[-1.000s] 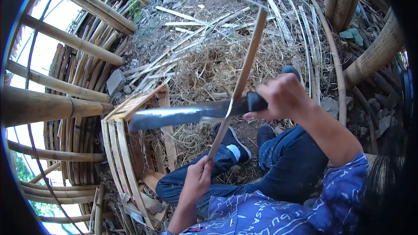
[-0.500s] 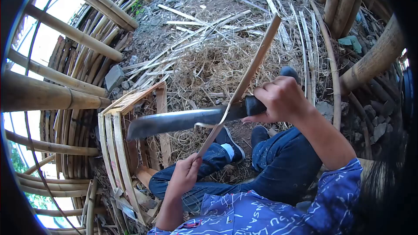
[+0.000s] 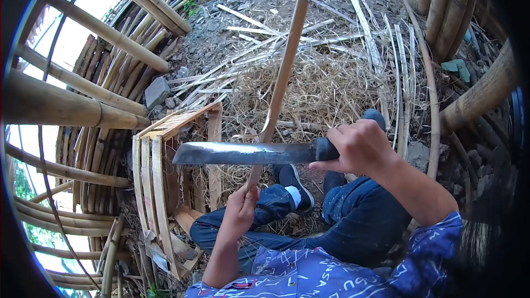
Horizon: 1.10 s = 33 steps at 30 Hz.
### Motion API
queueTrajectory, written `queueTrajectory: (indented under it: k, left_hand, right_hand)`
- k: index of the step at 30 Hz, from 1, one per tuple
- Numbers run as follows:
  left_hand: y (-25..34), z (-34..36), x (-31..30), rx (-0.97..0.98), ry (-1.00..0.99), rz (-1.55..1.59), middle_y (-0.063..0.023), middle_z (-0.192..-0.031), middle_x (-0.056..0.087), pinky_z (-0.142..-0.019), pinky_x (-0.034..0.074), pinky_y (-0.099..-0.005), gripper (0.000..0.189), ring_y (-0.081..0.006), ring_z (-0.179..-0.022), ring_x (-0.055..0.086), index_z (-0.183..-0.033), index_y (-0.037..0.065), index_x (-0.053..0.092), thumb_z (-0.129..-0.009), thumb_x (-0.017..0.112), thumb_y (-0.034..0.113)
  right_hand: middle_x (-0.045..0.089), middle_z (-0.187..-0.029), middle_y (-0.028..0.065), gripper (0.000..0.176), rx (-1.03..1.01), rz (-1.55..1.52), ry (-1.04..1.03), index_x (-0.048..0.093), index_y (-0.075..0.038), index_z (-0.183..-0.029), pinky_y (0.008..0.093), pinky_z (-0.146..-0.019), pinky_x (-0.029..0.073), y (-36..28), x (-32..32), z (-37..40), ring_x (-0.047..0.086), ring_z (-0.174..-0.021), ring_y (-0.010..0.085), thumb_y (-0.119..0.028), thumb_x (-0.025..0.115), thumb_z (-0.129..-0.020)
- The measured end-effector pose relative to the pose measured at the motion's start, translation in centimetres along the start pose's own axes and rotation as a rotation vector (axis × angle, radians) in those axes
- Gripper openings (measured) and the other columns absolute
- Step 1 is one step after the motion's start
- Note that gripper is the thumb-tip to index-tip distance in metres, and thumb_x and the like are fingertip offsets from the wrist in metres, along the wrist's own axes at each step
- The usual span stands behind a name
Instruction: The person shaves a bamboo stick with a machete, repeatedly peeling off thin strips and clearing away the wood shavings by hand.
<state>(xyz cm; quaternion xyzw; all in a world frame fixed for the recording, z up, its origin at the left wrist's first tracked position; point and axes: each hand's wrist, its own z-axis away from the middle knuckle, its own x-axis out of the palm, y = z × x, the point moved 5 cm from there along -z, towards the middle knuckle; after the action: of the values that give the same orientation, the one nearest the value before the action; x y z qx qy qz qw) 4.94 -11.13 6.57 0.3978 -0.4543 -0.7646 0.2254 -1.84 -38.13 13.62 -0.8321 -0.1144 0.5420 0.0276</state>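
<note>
A long bamboo strip (image 3: 283, 69) stands nearly upright, leaning a little to the right at its top. My left hand (image 3: 240, 209) is closed round its lower end, above my jeans. My right hand (image 3: 356, 146) grips the dark handle of a large machete (image 3: 248, 153). The blade lies level, pointing left, and crosses in front of the strip above my left hand. A thin curled shaving (image 3: 244, 137) sticks out from the strip just above the blade.
A wooden crate (image 3: 157, 182) stands at the left, near my leg. Curly shavings (image 3: 309, 91) and pale split strips (image 3: 248, 55) cover the ground ahead. Bamboo poles (image 3: 110, 38) line the left side, and a thick pole (image 3: 480, 94) slants at the right. A grey block (image 3: 157, 92) lies behind the crate.
The strip has swung to a more upright angle, its top moving left. The machete has turned level and now passes in front of the strip. The view has shifted slightly.
</note>
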Motion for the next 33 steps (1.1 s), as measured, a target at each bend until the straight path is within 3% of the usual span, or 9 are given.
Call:
queueTrajectory:
  k: [3, 7, 9, 10, 12, 20, 23, 27, 33]
  left_hand:
    - [0.6, 0.3, 0.4, -0.111, -0.034, 0.029, 0.0051, -0.061, 0.039, -0.049, 0.029, -0.024, 0.035, -0.0041, -0.057, 0.035, -0.08, 0.004, 0.052, -0.103, 0.043, 0.029]
    - [0.2, 0.2, 0.4, -0.042, -0.005, 0.057, 0.0074, -0.056, 0.04, -0.044, 0.025, -0.0214, 0.036, -0.0016, -0.05, 0.035, -0.078, 0.006, 0.054, -0.103, 0.043, 0.03]
    - [-0.1, 0.9, -0.7, -0.024, 0.032, -0.011, 0.0073, -0.057, 0.04, -0.045, 0.027, -0.0221, 0.038, -0.0023, -0.051, 0.035, -0.076, 0.006, 0.052, -0.103, 0.043, 0.031]
    - [0.4, 1.3, -1.4, -0.043, 0.039, -0.015, 0.0073, -0.057, 0.04, -0.045, 0.027, -0.0221, 0.038, -0.0023, -0.051, 0.035, -0.076, 0.006, 0.052, -0.103, 0.043, 0.031]
    - [1.8, 1.3, -1.6, -0.123, -0.034, -0.084, 0.0039, -0.062, 0.04, -0.051, 0.032, -0.0258, 0.035, -0.0054, -0.06, 0.035, -0.079, 0.0, 0.052, -0.102, 0.046, 0.026]
    - [-2.3, 1.0, 0.0, -0.121, -0.064, 0.084, 0.006, -0.065, 0.039, -0.051, 0.03, -0.0251, 0.034, -0.0051, -0.06, 0.033, -0.079, 0.001, 0.05, -0.102, 0.045, 0.026]
    - [-1.7, 0.9, -0.3, -0.129, -0.061, 0.072, 0.0062, -0.065, 0.04, -0.052, 0.03, -0.0243, 0.033, -0.0046, -0.06, 0.033, -0.079, 0.002, 0.051, -0.102, 0.045, 0.026]
    - [-1.7, 0.6, -0.4, -0.084, -0.024, 0.09, 0.0073, -0.06, 0.042, -0.046, 0.027, -0.0213, 0.036, -0.0014, -0.053, 0.035, -0.075, 0.007, 0.051, -0.102, 0.045, 0.03]
    - [-1.1, 0.2, -1.1, -0.047, 0.008, 0.067, 0.0074, -0.058, 0.041, -0.045, 0.027, -0.0214, 0.037, -0.0011, -0.051, 0.035, -0.073, 0.008, 0.05, -0.102, 0.045, 0.031]
  right_hand:
    - [0.055, -0.052, 0.0058, 0.06, -0.024, 0.032, -0.01, 0.054, -0.008, -0.061, 0.0314, -0.047, 0.046, -0.2, -0.2, 0.1, 0.058, -0.046, 0.0205, -0.065, 0.068, -0.072]
    - [0.059, -0.055, 0.0077, 0.058, -0.066, 0.103, -0.066, 0.057, -0.009, -0.065, 0.0326, -0.051, 0.049, -0.1, -0.6, 0.1, 0.061, -0.049, 0.0217, -0.066, 0.064, -0.076]
    - [0.059, -0.056, 0.0073, 0.059, 0.011, 0.163, 0.159, 0.057, -0.01, -0.064, 0.0335, -0.05, 0.048, 4.6, -1.9, -0.2, 0.059, -0.048, 0.0209, -0.067, 0.063, -0.075]
    - [0.059, -0.055, 0.0068, 0.06, 0.215, 0.133, 0.146, 0.057, -0.01, -0.063, 0.0339, -0.05, 0.047, 7.8, -1.9, 0.7, 0.058, -0.048, 0.0206, -0.068, 0.063, -0.076]
    - [0.058, -0.054, 0.0078, 0.061, 0.228, 0.195, 0.081, 0.058, -0.009, -0.063, 0.0343, -0.05, 0.048, 7.4, -1.7, 1.6, 0.06, -0.048, 0.0221, -0.068, 0.063, -0.076]
    - [0.056, -0.05, 0.01, 0.063, 0.259, 0.137, 0.043, 0.06, -0.006, -0.066, 0.0378, -0.052, 0.05, 6.3, -1.9, 2.2, 0.063, -0.051, 0.0269, -0.069, 0.065, -0.074]
    - [0.057, -0.051, 0.0109, 0.065, 0.301, 0.024, -0.014, 0.061, -0.006, -0.066, 0.0397, -0.052, 0.051, 6.3, -0.9, 1.8, 0.064, -0.052, 0.0282, -0.07, 0.064, -0.073]
    - [0.056, -0.05, 0.0052, 0.061, 0.537, -0.551, -0.218, 0.067, -0.005, -0.066, 0.0334, -0.049, 0.045, 6.7, 1.0, 2.1, 0.058, -0.047, 0.0185, -0.066, 0.065, -0.076]
    - [0.057, -0.05, 0.0074, 0.06, 0.536, -0.639, -0.251, 0.068, -0.005, -0.067, 0.0338, -0.048, 0.045, 6.4, 1.6, 1.9, 0.058, -0.046, 0.0203, -0.065, 0.067, -0.075]
